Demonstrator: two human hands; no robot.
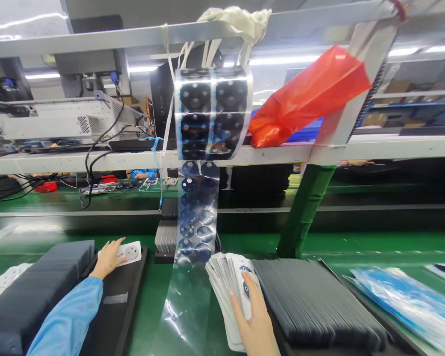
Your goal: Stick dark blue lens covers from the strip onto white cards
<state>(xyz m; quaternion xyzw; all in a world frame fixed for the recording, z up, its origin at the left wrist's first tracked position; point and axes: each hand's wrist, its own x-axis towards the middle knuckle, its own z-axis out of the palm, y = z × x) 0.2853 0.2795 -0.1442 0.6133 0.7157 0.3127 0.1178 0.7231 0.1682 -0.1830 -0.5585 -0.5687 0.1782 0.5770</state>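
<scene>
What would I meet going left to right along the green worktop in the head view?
A row of dark panels, a white card, a clear film strip, fanned white cards, another dark row, blue-and-clear plastic packets.

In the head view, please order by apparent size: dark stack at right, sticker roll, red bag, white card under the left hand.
1. Dark stack at right
2. Sticker roll and red bag: too alike to rank
3. White card

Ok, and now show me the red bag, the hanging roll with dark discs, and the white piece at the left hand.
Red bag (307, 99): head view, middle of its side.
Roll (213, 116): head view, its front.
White piece (133, 252): head view, the end beyond the left hand (110, 258).
</scene>
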